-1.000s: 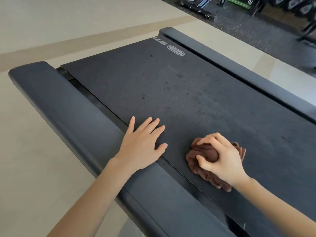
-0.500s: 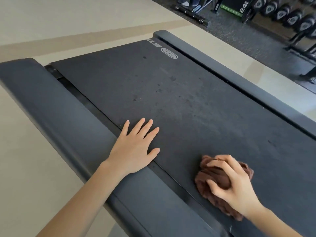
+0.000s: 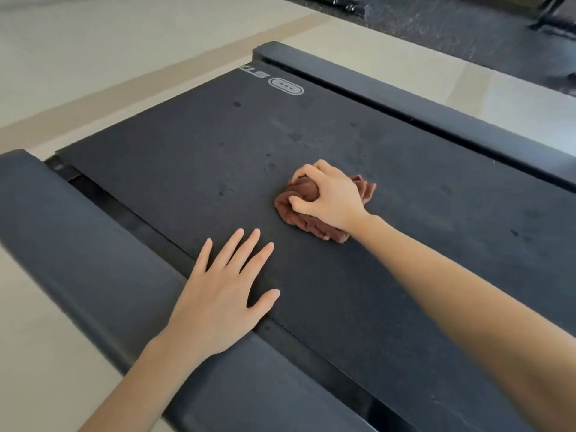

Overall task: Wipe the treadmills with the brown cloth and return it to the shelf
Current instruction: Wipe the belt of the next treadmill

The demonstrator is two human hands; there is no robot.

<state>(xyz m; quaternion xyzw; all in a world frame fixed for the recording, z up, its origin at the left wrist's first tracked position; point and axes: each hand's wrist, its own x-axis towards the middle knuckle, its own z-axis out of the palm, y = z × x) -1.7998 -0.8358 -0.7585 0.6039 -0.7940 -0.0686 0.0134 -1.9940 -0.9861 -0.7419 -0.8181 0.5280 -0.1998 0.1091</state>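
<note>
Right hand [image 3: 330, 194] clenches brown cloth [image 3: 311, 218] on treadmill belt [image 3: 193, 157]; left hand [image 3: 224, 291] lies flat, released

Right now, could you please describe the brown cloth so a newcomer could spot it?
Find the wide black treadmill belt between its side rails. Near its middle, the right hand presses a bunched cloth onto it. It is the only brown, crumpled thing there.

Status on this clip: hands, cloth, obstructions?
Right hand gripping crumpled brown cloth mid black treadmill belt. Left hand flat, open, at belt edge. Nothing obstructing.
</note>
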